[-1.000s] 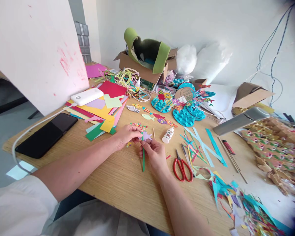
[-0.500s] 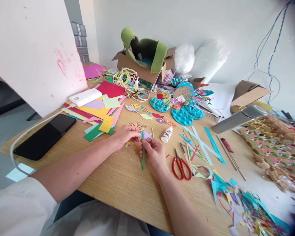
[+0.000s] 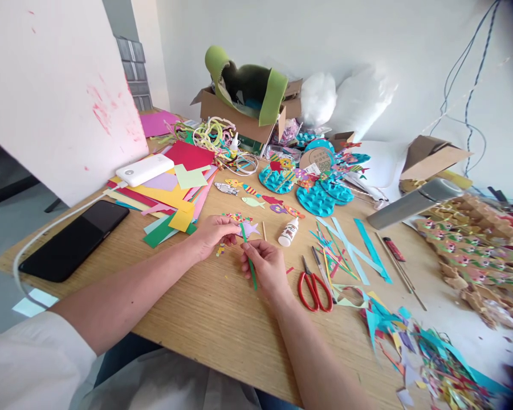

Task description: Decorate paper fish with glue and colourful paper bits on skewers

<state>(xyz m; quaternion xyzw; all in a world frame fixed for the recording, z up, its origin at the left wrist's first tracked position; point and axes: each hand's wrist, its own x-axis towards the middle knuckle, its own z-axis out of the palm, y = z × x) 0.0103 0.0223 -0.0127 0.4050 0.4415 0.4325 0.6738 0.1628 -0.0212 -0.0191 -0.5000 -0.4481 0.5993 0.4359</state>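
My left hand (image 3: 211,236) is closed, its thumb and finger pinching a small purple paper fish (image 3: 250,229) by the near end. The fish's tail points right. A narrow green paper strip (image 3: 252,272) runs slantwise from the fish down through my right hand (image 3: 267,266), which is closed on it. The strip's upper end overlaps the fish; whether it is stuck there I cannot tell. Tiny coloured paper bits (image 3: 238,217) lie just behind the fish. To the right of my hands are a white glue bottle (image 3: 288,232) and red-handled scissors (image 3: 315,290).
Finished paper fish (image 3: 253,202) lie farther back, near blue egg-carton pieces (image 3: 314,200). Coloured paper sheets (image 3: 183,156), a power bank (image 3: 145,169) and a phone (image 3: 74,240) occupy the left. Strips, scraps (image 3: 436,359) and a grey flask (image 3: 414,202) are to the right.
My right hand has drawn slightly down and left, away from the fish. The green strip now slants across the fish's left part, and more of the fish shows. The view has shifted slightly.
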